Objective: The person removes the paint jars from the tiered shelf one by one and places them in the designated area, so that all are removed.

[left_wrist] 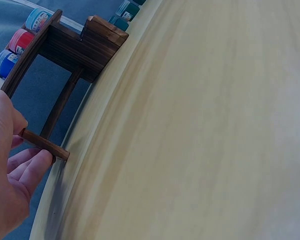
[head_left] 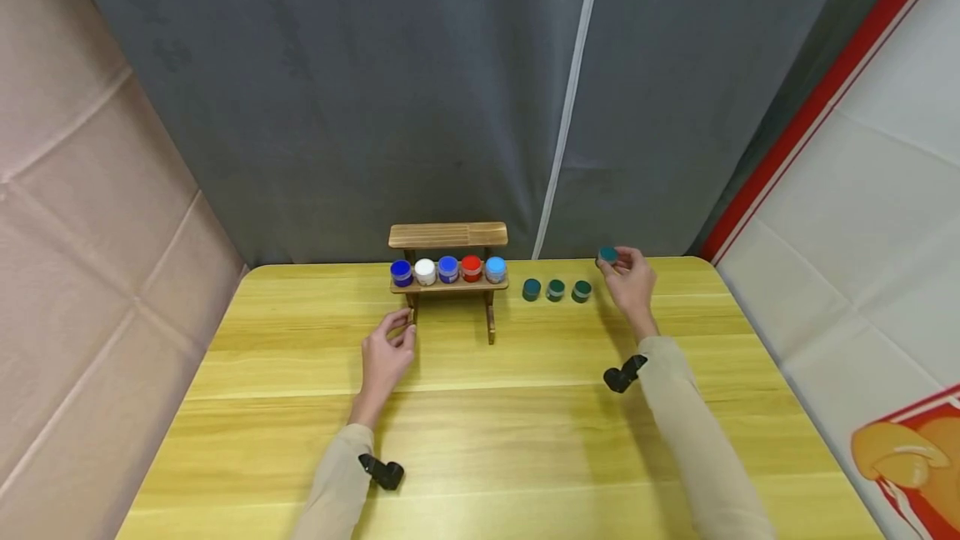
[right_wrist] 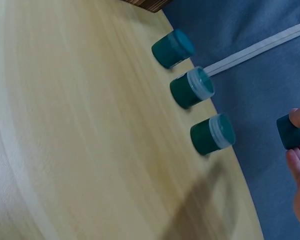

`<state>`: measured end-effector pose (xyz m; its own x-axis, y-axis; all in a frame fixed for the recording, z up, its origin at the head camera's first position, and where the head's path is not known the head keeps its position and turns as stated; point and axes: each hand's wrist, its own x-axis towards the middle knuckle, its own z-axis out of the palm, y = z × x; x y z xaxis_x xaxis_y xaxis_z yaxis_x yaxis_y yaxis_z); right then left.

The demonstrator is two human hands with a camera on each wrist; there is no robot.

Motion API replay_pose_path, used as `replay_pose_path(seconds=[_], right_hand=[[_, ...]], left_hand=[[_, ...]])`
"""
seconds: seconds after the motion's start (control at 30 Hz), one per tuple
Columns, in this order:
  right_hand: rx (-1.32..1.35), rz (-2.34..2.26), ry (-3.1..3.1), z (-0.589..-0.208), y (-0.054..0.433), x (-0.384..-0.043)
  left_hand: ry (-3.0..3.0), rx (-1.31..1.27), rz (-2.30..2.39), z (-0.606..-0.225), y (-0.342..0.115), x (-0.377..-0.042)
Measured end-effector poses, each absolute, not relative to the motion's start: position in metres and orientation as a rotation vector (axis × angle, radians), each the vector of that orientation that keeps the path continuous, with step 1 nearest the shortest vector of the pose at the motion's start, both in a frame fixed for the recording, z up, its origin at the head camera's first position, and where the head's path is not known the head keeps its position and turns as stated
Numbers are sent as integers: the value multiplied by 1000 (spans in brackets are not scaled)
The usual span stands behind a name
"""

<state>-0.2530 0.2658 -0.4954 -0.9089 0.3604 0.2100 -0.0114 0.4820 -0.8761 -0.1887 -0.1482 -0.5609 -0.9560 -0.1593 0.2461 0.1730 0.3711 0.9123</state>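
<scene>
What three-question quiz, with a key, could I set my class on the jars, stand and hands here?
1. How many paint jars sit on the wooden stand?
2. True or false: the right hand grips the stand.
3. Which jar on the stand is nearest the three green jars on the table: A white, B red, C light blue?

Key:
1. Five.
2. False; it holds a green-lidded jar. The left hand grips the stand.
3. C.
</scene>
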Motion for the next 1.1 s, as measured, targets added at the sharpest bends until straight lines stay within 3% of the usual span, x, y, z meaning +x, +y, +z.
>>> replay_pose_path(seconds=[1.1], right_hand=[[-474, 1372, -2508, -544, 279, -237]], left_hand=[[-2332, -6, -1614, -564, -148, -191]])
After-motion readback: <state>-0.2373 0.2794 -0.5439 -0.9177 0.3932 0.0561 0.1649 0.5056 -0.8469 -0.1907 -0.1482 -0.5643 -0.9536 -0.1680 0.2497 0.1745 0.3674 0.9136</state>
